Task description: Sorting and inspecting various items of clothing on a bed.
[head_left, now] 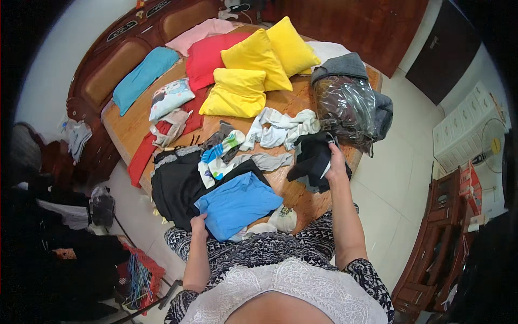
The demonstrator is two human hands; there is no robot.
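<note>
My left hand [198, 222] pinches the near left corner of a blue garment [240, 202], which lies loosely folded at the bed's front edge. My right hand [336, 161] reaches forward and right, its fingers closed on a black piece of clothing [313, 157] that hangs bunched from it. Under and beside the blue garment spreads a larger black garment [175, 186]. A white sock-like cloth with blue and green patches [218, 156] lies across it. White crumpled clothes [280, 129] sit farther back, and a pale printed cloth [283, 218] lies close to my lap.
Yellow cushions [234, 94], a red pillow [210, 56] and a teal pillow [145, 78] rest on the wooden bed [294, 102]. A clear plastic bag of dark bedding [348, 105] stands at its right edge. White drawers [464, 127] stand beyond the tiled floor [396, 173].
</note>
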